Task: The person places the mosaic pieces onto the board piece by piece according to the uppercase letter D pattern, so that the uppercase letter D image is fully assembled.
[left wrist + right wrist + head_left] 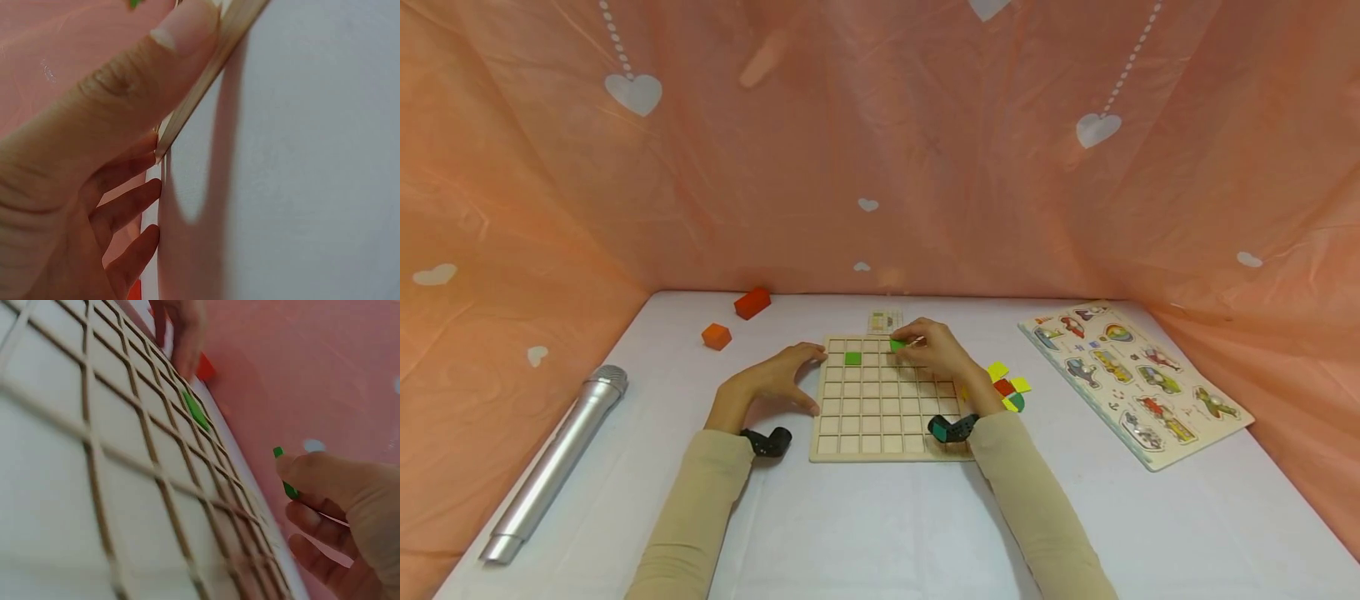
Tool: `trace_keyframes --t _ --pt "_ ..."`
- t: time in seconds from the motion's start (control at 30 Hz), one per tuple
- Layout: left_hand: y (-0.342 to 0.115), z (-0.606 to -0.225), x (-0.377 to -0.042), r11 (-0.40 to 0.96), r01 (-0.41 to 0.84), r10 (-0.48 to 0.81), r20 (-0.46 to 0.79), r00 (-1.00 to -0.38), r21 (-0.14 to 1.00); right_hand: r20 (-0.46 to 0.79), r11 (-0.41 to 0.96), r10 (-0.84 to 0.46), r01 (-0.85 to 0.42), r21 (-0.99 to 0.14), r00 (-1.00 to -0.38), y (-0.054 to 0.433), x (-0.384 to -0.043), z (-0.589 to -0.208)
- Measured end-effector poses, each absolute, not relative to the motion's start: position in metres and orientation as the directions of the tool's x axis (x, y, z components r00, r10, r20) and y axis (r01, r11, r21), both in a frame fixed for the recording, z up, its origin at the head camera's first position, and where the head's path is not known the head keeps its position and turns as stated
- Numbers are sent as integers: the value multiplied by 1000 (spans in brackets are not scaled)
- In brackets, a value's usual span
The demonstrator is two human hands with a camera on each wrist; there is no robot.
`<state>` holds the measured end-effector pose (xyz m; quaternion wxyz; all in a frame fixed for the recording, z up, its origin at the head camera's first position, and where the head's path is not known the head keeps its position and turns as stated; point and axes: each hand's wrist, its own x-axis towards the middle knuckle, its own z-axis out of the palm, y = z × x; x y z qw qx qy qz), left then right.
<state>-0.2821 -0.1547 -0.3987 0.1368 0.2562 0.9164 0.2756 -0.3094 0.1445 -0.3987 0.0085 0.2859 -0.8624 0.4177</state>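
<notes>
A square wooden grid board [871,425] lies flat on the white table. One green square tile [853,358] sits in a cell of its second row from the back. My right hand [938,350] pinches another green tile [290,490] between thumb and fingers, above the board's far edge. At the board's left side is my left hand [775,379], its fingers spread and the thumb [181,34] touching the wooden edge. Part of the board's right side is hidden under my right forearm.
Yellow, red and green pieces [1004,387] lie right of the board. A small printed card [884,321] is behind it. Two red-orange blocks [752,303] stand back left, a silver microphone [557,462] lies at left, and a picture puzzle board [1120,375] at right.
</notes>
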Motion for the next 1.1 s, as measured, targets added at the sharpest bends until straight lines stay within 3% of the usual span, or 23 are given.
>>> trace_keyframes --t 0.4,1.1 --pt "-156 -400 -281 709 422 567 -102 -818 565 248 514 -384 -429 -743 -889 100 -307 -420" --pt "-156 -397 -280 708 426 567 -94 -818 563 286 512 -438 -498 -700 -852 102 -310 -424"
